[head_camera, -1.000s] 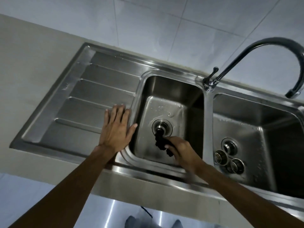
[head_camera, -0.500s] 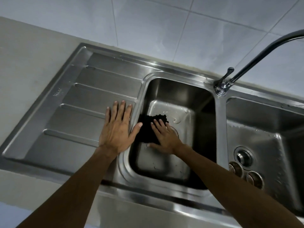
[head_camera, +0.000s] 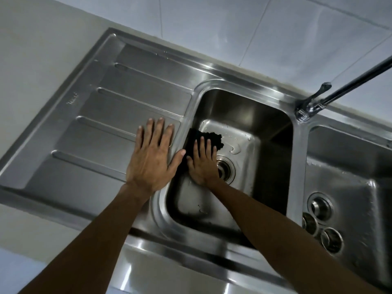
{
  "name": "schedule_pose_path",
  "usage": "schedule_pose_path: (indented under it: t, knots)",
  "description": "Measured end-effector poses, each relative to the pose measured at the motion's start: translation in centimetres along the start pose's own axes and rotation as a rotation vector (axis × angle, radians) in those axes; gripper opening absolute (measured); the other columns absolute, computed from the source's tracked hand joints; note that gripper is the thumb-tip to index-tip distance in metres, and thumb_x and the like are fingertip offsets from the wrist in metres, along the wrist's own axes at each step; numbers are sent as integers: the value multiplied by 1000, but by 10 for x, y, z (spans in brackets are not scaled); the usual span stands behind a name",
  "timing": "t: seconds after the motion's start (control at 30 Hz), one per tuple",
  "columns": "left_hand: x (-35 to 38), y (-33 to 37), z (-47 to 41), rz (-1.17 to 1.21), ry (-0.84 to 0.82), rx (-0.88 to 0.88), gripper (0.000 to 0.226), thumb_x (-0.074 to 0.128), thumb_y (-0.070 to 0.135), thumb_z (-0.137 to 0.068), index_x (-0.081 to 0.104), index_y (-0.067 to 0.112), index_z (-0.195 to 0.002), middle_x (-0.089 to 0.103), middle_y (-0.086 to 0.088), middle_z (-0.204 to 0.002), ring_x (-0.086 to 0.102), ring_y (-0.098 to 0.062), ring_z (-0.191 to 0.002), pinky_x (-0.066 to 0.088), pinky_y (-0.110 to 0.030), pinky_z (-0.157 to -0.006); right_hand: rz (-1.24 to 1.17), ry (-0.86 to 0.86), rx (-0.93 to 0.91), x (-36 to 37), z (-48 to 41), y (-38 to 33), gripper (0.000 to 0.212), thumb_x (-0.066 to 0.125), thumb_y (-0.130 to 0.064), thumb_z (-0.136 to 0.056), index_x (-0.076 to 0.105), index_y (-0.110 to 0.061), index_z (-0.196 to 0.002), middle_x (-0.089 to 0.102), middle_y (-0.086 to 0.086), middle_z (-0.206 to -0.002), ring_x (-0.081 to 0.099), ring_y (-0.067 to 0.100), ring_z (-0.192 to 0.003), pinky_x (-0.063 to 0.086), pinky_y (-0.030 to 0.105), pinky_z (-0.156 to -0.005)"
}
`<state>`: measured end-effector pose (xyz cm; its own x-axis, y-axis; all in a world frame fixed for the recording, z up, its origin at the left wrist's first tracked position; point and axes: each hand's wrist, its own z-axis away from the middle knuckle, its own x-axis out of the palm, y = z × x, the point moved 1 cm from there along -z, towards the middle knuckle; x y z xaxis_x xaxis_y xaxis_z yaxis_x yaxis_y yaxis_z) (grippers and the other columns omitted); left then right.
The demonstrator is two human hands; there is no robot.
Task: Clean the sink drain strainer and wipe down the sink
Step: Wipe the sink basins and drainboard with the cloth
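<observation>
Grey tiled wall (head_camera: 212,28) behind a steel double sink (head_camera: 244,102) set in the table (head_camera: 31,81). Left hand (head_camera: 152,158) lies flat on the drainboard (head_camera: 106,128), fingers straight & spread, prob. bracing. Right hand (head_camera: 203,164), fingers straight & close, presses a black cloth (head_camera: 212,137) onto the left basin floor, just beside the drain strainer (head_camera: 227,169). Step: wiping the basin, I'd say. Next prob. needs steady pressure, sweeping cloth over floor & walls.

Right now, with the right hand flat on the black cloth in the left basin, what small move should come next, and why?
Probably slide the black cloth rightward across the basin floor, behind the drain. The right hand presses it flat beside the left wall, and water drops lie on the floor just right of it. The left hand braces on the drainboard.
</observation>
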<state>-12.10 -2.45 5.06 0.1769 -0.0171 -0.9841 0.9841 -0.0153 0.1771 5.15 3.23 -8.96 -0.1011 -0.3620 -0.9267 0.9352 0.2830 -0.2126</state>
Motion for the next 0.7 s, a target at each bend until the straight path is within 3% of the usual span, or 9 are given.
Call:
schedule_pose_path:
  t: [0.3, 0.5, 0.7]
  knots:
    - [2, -2, 2, 15, 31, 2, 73, 14, 60, -102, 14, 14, -159, 8, -14, -166, -3, -29, -154, -2, -45, -123, 86, 55, 50, -32, -46, 38, 65, 21, -46, -105, 3, -16, -160, -10, 11, -167, -12, 31, -153, -5, 51, -123]
    - [-4, 0, 2, 26, -23, -9, 75, 12, 61, -101, 8, 15, -160, 2, -13, -167, -7, -29, -154, -5, -45, -124, 67, 51, 405, -42, 9, 110, 71, 24, -49, -104, -2, -12, -159, -9, 18, -166, -9, 33, -153, -2, 51, -123]
    - [-1, 0, 1, 20, -1, -1, 76, 10, 62, -101, 12, 13, -159, 6, -15, -166, -4, -32, -154, -1, -49, -124, 100, 57, 379, -42, -3, 89, 70, 25, -46, -105, -1, -11, -159, -10, 22, -164, -8, 39, -152, -2, 54, -122]
